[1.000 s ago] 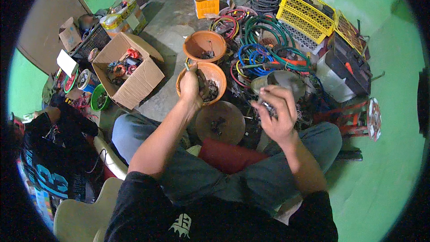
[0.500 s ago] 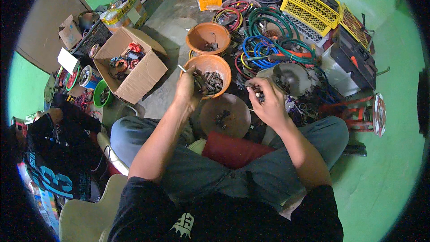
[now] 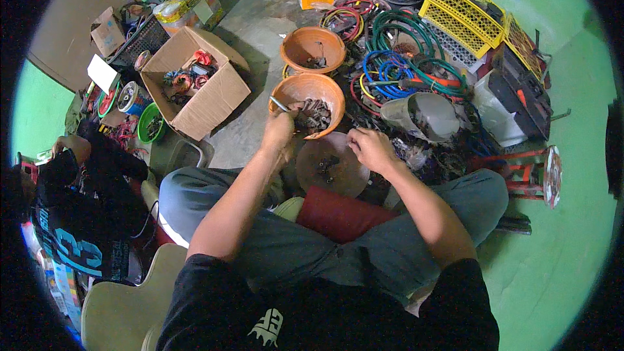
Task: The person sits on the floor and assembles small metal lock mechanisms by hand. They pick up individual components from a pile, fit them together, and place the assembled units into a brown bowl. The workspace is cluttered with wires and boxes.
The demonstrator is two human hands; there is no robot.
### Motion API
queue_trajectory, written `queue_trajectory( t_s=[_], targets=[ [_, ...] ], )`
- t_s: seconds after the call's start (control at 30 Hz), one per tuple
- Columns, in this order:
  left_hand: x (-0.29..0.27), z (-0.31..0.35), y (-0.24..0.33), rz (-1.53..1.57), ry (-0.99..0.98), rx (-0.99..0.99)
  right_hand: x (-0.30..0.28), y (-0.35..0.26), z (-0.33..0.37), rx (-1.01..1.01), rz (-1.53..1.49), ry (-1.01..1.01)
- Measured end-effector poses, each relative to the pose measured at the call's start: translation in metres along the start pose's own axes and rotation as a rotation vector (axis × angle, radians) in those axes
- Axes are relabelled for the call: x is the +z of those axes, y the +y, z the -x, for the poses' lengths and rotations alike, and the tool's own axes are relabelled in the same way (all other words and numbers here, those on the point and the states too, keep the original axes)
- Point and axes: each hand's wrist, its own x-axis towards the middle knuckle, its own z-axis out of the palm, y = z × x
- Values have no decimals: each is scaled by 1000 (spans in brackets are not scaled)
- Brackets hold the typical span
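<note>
My left hand (image 3: pixel 278 131) is closed round a slim silver rod-shaped tool (image 3: pixel 279 103), its end sticking out up and to the left. The hand is at the near left rim of an orange bowl (image 3: pixel 338 99), which holds many small dark metal parts (image 3: pixel 314 116); its fingertips are partly hidden there. My right hand (image 3: pixel 375 150) hangs by the right rim of a wide brownish pan (image 3: pixel 311 179), fingers curled together. Whatever they pinch is hidden. A few small dark bits (image 3: pixel 328 164) lie in the pan.
Behind stands a second orange bowl (image 3: pixel 338 49). A grey plastic container (image 3: pixel 398 114) and coiled hoses (image 3: pixel 390 75) crowd the right, near yellow crates (image 3: pixel 455 10) and a red stool (image 3: pixel 551 175). A cardboard box (image 3: pixel 214 105) stands left. Another person (image 3: pixel 97 188) is at far left.
My right hand has moved down and left to the pan's edge; the small dark part seen in its fingers is out of sight. My left hand keeps the rod-shaped tool by the orange bowl.
</note>
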Motion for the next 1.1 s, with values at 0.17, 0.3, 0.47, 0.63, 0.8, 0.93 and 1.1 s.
queue_trajectory(
  t_s=[0.17, 0.3, 0.47, 0.63, 0.8, 0.93, 1.1],
  targets=[
    [-7, -9, -20, -163, -17, -19, 45, 27, 9, 154, 51, -155],
    [-14, -21, -34, -64, -20, 61, 70, 44, -1, 324, -176, -33],
    [-10, -21, -29, 69, 81, 1, 94, 52, -43, 432, -383, 125],
    [-15, -24, -28, 130, 20, -47, 108, 48, -74, 426, -563, 180],
    [-17, -29, -30, 279, -87, -81, 86, 19, -97, 356, -628, 307],
    [-17, -24, -28, 261, -103, -57, 17, -39, -99, 230, -684, 290],
    [1, -9, -10, 217, -49, 7, -37, -72, -78, -30, -564, 230]
  ],
)
